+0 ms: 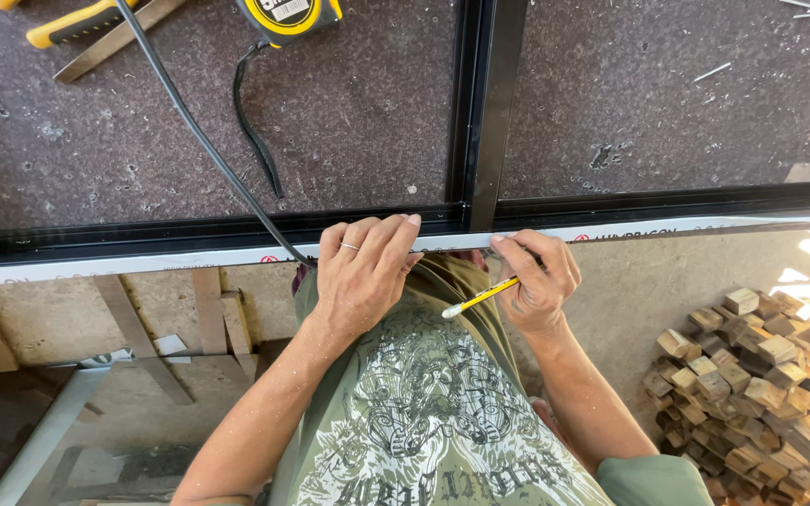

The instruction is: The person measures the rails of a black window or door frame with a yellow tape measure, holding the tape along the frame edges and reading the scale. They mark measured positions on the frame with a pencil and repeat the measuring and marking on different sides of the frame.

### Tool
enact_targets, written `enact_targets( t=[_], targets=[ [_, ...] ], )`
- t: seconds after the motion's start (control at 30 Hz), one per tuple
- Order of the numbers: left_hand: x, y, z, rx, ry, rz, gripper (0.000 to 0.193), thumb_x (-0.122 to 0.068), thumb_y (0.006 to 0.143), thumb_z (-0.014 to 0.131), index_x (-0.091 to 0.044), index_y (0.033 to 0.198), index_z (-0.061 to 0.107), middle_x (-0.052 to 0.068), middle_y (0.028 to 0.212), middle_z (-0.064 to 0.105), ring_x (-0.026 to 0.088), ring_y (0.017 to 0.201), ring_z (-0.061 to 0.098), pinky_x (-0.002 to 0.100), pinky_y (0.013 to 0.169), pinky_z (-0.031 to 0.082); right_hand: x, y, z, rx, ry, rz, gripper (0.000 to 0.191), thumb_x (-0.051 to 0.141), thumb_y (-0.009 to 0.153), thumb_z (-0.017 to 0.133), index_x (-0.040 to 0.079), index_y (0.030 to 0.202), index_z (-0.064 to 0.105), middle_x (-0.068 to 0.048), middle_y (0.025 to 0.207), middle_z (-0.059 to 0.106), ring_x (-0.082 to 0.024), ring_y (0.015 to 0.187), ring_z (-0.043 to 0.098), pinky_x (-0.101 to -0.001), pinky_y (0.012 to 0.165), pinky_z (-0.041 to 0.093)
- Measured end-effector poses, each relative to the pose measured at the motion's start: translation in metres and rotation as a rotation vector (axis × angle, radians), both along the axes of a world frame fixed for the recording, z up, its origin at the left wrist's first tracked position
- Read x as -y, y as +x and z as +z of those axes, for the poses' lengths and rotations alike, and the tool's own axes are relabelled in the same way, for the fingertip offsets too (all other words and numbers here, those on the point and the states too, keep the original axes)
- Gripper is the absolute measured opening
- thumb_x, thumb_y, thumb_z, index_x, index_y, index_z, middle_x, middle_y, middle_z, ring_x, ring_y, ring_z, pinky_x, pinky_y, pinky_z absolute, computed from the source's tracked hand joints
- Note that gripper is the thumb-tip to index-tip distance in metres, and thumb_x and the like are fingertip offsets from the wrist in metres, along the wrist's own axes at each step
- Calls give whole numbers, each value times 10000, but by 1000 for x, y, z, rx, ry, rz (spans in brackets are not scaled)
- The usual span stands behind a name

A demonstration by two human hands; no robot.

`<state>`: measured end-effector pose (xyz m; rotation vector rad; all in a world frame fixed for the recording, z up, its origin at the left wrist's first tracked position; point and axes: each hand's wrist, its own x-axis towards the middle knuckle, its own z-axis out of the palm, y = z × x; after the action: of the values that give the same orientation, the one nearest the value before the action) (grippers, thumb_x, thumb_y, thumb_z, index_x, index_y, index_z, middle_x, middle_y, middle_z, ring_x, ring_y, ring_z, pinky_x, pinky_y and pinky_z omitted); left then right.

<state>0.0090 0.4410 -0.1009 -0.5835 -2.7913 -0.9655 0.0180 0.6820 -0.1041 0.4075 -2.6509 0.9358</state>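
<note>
My left hand (365, 264) rests with curled fingers on the near edge of a black metal frame (189, 236), which lies on a dark speckled work table (358, 103). A ring shows on one finger. My right hand (538, 278) holds a yellow pencil (480, 298) against the same white-taped edge, its tip hidden under my fingers and its white end pointing back toward my body. A black upright bar of the frame (489, 103) meets the edge between my two hands.
A yellow tape measure (288, 17) with a black strap lies at the table's far side. A black cable (201, 131) runs across the table to the frame edge. A yellow-handled tool (77, 23) lies top left. Small wood blocks (752, 375) are piled on the floor right.
</note>
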Motion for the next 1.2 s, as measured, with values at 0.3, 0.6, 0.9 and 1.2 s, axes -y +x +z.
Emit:
enact_targets(
  t=[0.3,0.6,0.9,1.2],
  targets=[
    [0,0,3,3,-1,10,540,-175,934,798,-67,1398,542,15,1255,661,193,1092,611,390,932,411,2,-1,4,3,51,-2,355,-120,750,730,73,1048,747,-68,968,660,-232,808,636,-348,687,506],
    [0,-2,7,-23,21,7,540,-165,948,793,-76,1407,521,6,1254,659,189,1087,616,383,929,420,3,1,9,-6,29,-28,383,-128,738,758,70,1066,758,-75,980,661,-235,806,639,-351,691,510],
    [0,-4,7,0,-1,-1,512,-206,944,785,-68,1382,558,13,1236,666,191,1072,615,387,913,420,5,-1,10,12,96,-26,351,-122,760,755,75,1050,736,-60,943,625,-228,776,613,-357,673,490],
    [4,-5,5,-48,-7,-21,455,-224,985,749,-60,1370,568,18,1225,672,187,1070,621,375,914,422,12,-7,10,-21,85,-27,251,-58,848,802,51,1036,676,-74,996,631,-245,843,639,-366,726,523]
  ],
)
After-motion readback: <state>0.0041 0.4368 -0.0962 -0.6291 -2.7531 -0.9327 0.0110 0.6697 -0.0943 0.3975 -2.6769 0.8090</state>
